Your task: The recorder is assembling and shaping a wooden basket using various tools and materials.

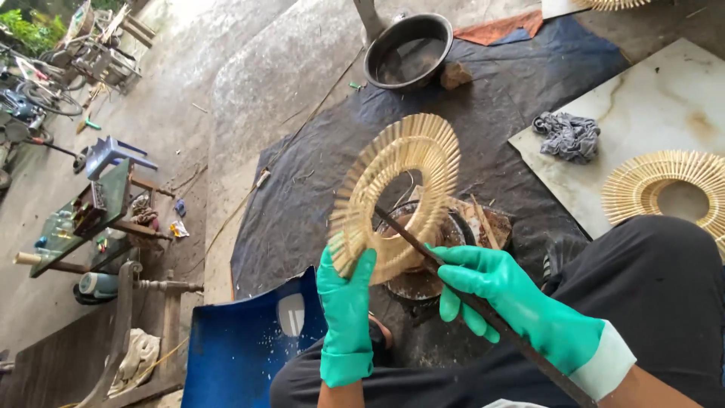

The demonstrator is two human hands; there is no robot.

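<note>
A ring of pale bamboo sticks (400,193) is held upright in front of me. My left hand (345,302), in a green rubber glove, grips its lower left edge. In a matching glove, my right hand (498,291) holds a long dark flat tool (483,306) whose tip passes through the ring's open middle. Beneath the ring sits a dirty round bowl (423,283) on a dark tarp (317,166). My knees in black trousers frame the bottom of the view.
A dark metal pan (408,49) stands at the far edge of the tarp. On a white slab (649,113) to the right lie a grey rag (568,136) and a second stick ring (668,193). A blue plastic piece (242,344) lies lower left, a cluttered bench (83,219) beyond.
</note>
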